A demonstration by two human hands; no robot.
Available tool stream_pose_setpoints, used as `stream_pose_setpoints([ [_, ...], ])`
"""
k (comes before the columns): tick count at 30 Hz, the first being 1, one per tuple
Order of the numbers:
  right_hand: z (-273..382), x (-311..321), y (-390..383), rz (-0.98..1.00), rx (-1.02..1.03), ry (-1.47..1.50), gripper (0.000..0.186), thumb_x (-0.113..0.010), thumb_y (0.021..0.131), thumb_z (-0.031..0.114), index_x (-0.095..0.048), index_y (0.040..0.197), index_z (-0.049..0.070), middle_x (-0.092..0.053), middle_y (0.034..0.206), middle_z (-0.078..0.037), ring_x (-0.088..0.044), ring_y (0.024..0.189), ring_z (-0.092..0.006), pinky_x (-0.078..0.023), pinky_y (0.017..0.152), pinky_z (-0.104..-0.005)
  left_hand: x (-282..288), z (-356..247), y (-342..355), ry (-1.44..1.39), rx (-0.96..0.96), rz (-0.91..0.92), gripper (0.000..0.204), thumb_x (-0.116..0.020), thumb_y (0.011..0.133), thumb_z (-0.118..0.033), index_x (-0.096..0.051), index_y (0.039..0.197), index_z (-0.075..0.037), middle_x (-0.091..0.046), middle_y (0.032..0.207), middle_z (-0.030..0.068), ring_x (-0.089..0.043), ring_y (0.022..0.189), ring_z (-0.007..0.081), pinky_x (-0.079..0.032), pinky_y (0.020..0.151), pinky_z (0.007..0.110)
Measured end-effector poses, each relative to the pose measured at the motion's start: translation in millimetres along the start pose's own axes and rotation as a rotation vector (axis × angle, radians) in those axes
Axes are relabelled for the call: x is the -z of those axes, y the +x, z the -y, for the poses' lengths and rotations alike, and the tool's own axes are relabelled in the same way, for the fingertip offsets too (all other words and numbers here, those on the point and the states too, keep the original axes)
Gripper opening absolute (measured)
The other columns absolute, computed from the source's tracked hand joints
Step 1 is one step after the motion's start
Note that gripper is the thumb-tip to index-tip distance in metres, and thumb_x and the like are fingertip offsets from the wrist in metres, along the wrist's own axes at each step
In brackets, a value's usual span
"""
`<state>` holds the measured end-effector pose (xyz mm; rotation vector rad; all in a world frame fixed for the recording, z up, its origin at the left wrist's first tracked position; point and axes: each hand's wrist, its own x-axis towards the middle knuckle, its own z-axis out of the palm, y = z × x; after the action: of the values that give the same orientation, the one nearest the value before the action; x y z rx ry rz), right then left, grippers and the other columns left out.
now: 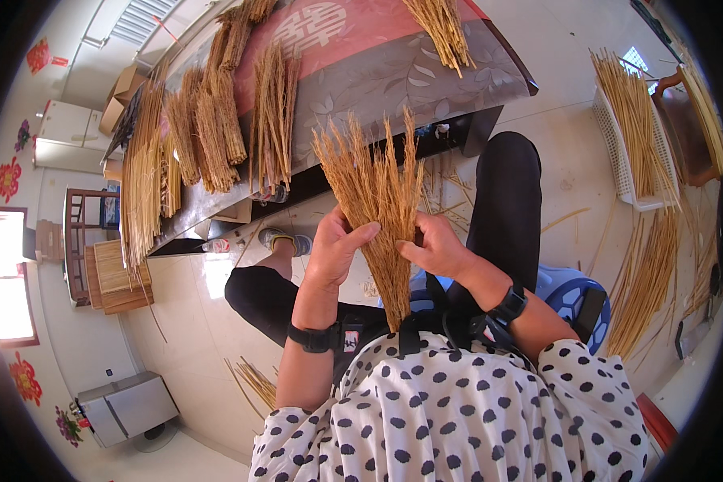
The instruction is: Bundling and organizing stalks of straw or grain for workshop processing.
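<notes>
A fan-shaped bundle of dried broomcorn heads (383, 201) stands upright over my lap, its bushy tops spread away from me and its narrow stem end toward my waist. My left hand (336, 247) is closed around its left side, thumb lying across the stems. On the opposite side, my right hand (440, 247) grips it with thumb and fingers pinched on the stems. Some fingers of both hands are hidden behind the bundle. Ahead, several similar broomcorn bundles (274, 116) lie over the near edge of the table (357, 80). Another bundle (443, 34) rests at its right end.
Long pale stalks (143, 173) overhang the table's left end. At right, a white plastic basket (649, 191) holds upright stalks, with loose stalks (647, 281) on the floor beside it. A blue plastic stool (550, 281) is under me. A bottle (216, 246) lies beneath the table edge.
</notes>
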<state>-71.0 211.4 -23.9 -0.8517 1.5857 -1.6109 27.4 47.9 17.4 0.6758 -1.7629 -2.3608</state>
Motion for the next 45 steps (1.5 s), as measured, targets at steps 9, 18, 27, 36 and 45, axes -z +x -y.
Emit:
stream_pose_setpoints([
  [9, -4, -3, 0, -0.084, 0.086, -0.131, 0.039, -0.064, 0.075, 0.01, -0.058, 0.113, 0.003, -0.063, 0.07, -0.009, -0.06, 0.056, -0.0139, -0.048, 0.056, -0.0277, 0, 6, 3, 0.028, 0.018, -0.01, 0.035, -0.062, 0.084, -0.002, -0.054, 0.117, 0.003, -0.064, 0.111, 0.0075, -0.059, 0.1, 0.0141, -0.044, 0.092, 0.03],
  [18, -3, -3, 1, -0.113, 0.039, -0.13, 0.036, -0.063, 0.077, 0.014, -0.057, 0.109, -0.001, -0.063, 0.072, -0.015, -0.061, 0.059, -0.0232, -0.049, 0.058, -0.0326, -2, 6, -6, 0.136, 0.049, -0.012, 0.054, -0.071, 0.083, -0.017, -0.047, 0.128, 0.001, -0.058, 0.118, 0.0073, -0.054, 0.109, 0.0157, -0.041, 0.095, 0.031],
  [27, -7, 1, 3, -0.01, -0.053, -0.083, 0.035, -0.062, 0.083, 0.012, -0.054, 0.113, -0.003, -0.061, 0.08, -0.004, -0.054, 0.069, -0.0069, -0.047, 0.062, -0.0264, 0, 12, -18, 0.037, 0.144, 0.026, 0.056, -0.067, 0.083, -0.014, -0.045, 0.131, 0.002, -0.058, 0.117, 0.0077, -0.055, 0.105, 0.0144, -0.043, 0.092, 0.029],
  [36, -24, -3, 7, -0.128, -0.003, 0.164, 0.046, -0.068, 0.085, 0.025, -0.053, 0.117, -0.004, -0.065, 0.098, -0.013, -0.064, 0.076, -0.0159, -0.05, 0.067, -0.0296, -19, 5, -18, 0.508, 0.08, -0.11, 0.044, -0.068, 0.08, -0.006, -0.051, 0.119, 0.004, -0.062, 0.105, 0.0077, -0.059, 0.092, 0.0113, -0.049, 0.077, 0.026],
  [45, -9, 5, 6, -0.07, -0.001, 0.179, 0.039, -0.067, 0.086, 0.015, -0.053, 0.117, -0.004, -0.064, 0.104, -0.011, -0.059, 0.093, -0.0128, -0.048, 0.082, -0.0304, -16, 10, -16, 0.517, 0.06, -0.07, 0.031, -0.069, 0.081, -0.007, -0.056, 0.107, 0.004, -0.064, 0.085, 0.0046, -0.058, 0.077, 0.01, -0.048, 0.07, 0.027],
])
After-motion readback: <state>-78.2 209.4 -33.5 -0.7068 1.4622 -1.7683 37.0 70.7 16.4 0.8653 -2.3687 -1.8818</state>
